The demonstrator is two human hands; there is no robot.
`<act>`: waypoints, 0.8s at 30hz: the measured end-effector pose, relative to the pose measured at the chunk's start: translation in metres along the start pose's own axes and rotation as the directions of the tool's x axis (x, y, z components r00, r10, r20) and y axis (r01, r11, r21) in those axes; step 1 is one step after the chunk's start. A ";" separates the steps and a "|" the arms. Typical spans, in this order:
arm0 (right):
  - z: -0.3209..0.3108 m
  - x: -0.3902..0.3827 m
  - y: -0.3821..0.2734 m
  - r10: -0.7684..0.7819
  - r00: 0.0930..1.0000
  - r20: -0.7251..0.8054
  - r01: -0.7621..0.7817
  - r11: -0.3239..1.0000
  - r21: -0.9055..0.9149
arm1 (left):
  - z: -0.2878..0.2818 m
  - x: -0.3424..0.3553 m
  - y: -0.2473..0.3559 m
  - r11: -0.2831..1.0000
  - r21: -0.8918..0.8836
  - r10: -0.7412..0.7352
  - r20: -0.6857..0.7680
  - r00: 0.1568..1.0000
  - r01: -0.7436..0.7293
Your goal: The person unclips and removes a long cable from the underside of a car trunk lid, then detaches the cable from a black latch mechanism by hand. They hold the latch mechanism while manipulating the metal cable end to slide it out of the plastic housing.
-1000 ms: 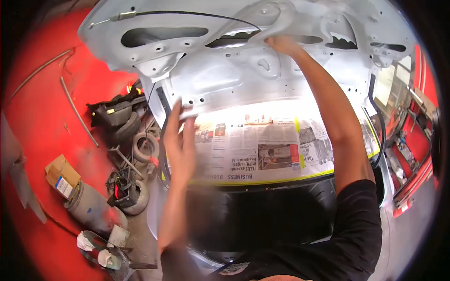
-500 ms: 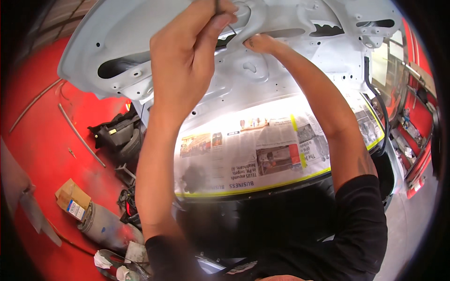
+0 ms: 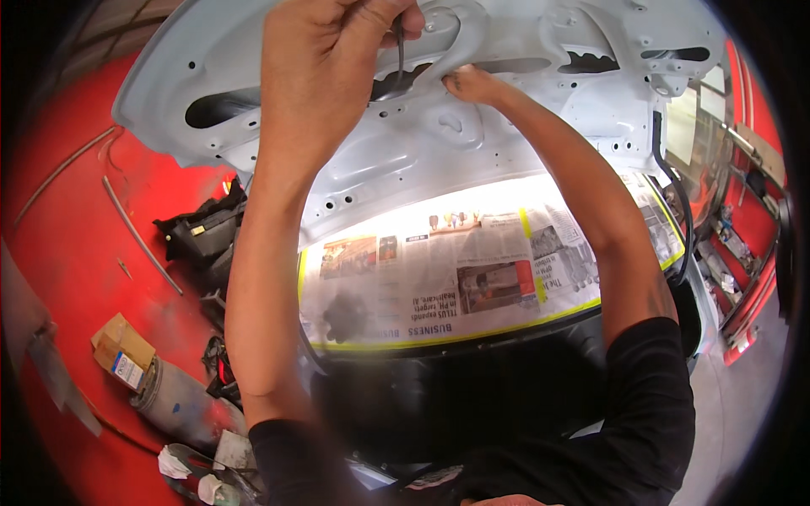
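Judged step: routing of a thin, flexible black cable (image 3: 401, 52) at the raised, silver-white stamped metal panel (image 3: 380, 156). The cable is pinched between thumb and fingers in the grip of the bare left hand (image 3: 325, 72), raised at the upper edge of the view; from there it hangs down to the dark, irregular elongated opening (image 3: 392, 87) in the panel, where its further course is lost from sight. The bare right hand (image 3: 471, 84) is set against the panel just right of that opening, fingers curled and fingertips hidden; whether anything is gripped there, or whether the fingertips are inside the panel, is not shown. Below, printed newspaper sheets (image 3: 396, 295) are spread, edged along the near side with bright yellow adhesive tape (image 3: 456, 336), and are touched by neither hand. Passage through the panel is judged to be only partly done, as a length is held outside. For the next move, slack should be given gradually from the left, with the hidden portion guided by feel from the right; a kink or a snag on the opening's metal edge is judged the main risk if it is forced.
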State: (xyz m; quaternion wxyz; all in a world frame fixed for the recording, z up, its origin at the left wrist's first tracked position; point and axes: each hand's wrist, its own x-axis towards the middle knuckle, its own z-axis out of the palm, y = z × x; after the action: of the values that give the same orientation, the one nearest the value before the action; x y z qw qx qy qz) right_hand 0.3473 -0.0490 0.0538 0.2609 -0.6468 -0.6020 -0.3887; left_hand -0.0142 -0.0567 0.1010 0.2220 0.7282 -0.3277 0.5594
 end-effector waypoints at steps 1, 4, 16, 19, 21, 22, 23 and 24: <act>-0.004 -0.008 -0.003 0.016 1.000 0.022 -0.016 1.000 -0.025 | 0.001 0.000 0.001 1.000 -0.009 0.001 -0.006 1.000 -0.001; -0.014 -0.036 -0.014 -0.011 0.982 -0.190 -0.014 0.991 -0.130 | 0.005 -0.002 0.003 0.979 0.205 -0.024 0.097 0.995 0.004; -0.175 -0.136 -0.179 0.167 0.759 -0.629 0.228 0.837 0.498 | 0.116 -0.039 -0.043 0.962 0.231 0.176 -0.118 0.977 -0.146; -0.181 -0.137 -0.166 0.223 0.784 -0.579 0.167 0.823 0.543 | 0.128 -0.052 -0.042 0.987 0.149 0.096 -0.187 0.978 -0.068; -0.191 -0.139 -0.150 0.254 0.802 -0.541 0.152 0.789 0.595 | 0.134 -0.061 -0.050 0.992 0.107 0.093 -0.216 0.972 -0.071; -0.195 -0.138 -0.143 0.272 0.801 -0.533 0.172 0.748 0.641 | 0.129 -0.070 -0.065 0.973 0.214 0.137 -0.261 0.956 -0.081; -0.197 -0.138 -0.138 0.291 0.798 -0.528 0.195 0.704 0.683 | 0.122 -0.079 -0.081 0.943 0.322 0.186 -0.297 0.937 -0.086; -0.197 -0.137 -0.138 0.286 0.794 -0.537 0.203 0.708 0.677 | 0.108 -0.087 -0.098 0.944 0.329 0.096 -0.315 0.944 0.013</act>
State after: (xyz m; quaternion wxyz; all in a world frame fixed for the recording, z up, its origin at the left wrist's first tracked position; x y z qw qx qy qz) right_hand 0.1780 -0.2676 0.0347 0.6751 -0.3510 -0.5710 -0.3083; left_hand 0.1146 -0.0439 -0.0084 0.1378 0.6447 -0.2047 0.7235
